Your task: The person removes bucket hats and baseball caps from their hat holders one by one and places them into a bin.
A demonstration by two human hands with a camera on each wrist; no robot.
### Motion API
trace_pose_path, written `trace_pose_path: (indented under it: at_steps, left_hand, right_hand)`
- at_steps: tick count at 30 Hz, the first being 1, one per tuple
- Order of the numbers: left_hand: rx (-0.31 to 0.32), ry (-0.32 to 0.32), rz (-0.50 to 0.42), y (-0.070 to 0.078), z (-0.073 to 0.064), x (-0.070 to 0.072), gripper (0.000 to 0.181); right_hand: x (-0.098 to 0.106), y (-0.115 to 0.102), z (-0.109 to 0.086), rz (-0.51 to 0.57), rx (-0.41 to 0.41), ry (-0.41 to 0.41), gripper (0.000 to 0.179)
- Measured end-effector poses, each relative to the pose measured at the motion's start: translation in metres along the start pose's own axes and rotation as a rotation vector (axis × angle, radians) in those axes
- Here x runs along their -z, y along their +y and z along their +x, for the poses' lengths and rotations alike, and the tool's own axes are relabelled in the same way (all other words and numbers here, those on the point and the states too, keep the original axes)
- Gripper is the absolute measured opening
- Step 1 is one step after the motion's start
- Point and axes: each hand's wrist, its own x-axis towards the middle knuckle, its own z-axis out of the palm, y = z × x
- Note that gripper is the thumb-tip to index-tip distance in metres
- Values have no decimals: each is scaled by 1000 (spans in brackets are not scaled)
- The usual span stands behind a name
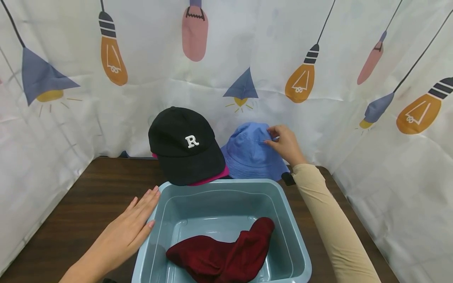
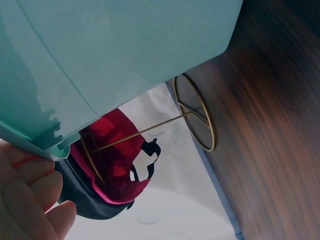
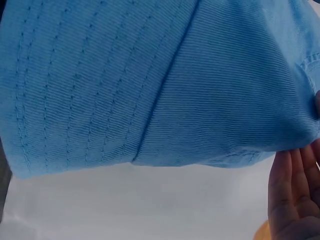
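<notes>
While wood [image 1: 88,196] bears the tub [image 1: 219,202] — printed cloth [image 1: 152,59] hangs.

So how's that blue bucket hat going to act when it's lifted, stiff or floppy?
The blue bucket hat is probably light, since it looks like plain stitched cloth. Its crown will likely crease where the right hand pinches it. The brim, with its stitching rows, may flop less.

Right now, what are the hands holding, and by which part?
The right hand pinches the blue hat by its upper crown; the left hand holds nothing.
</notes>
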Motion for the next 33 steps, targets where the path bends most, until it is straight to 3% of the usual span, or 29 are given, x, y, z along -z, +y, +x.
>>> trace_pose_path:
  at_steps: [21, 33]
  left_hand:
    - [-1, 2, -3, 0, 0, 0, 64]
    - [-11, 28, -7, 1, -1, 0, 64]
  right_hand:
    - [-6, 0, -2, 16, -21, 183, 18]
    - [-5, -5, 2, 100, -46, 283, 11]
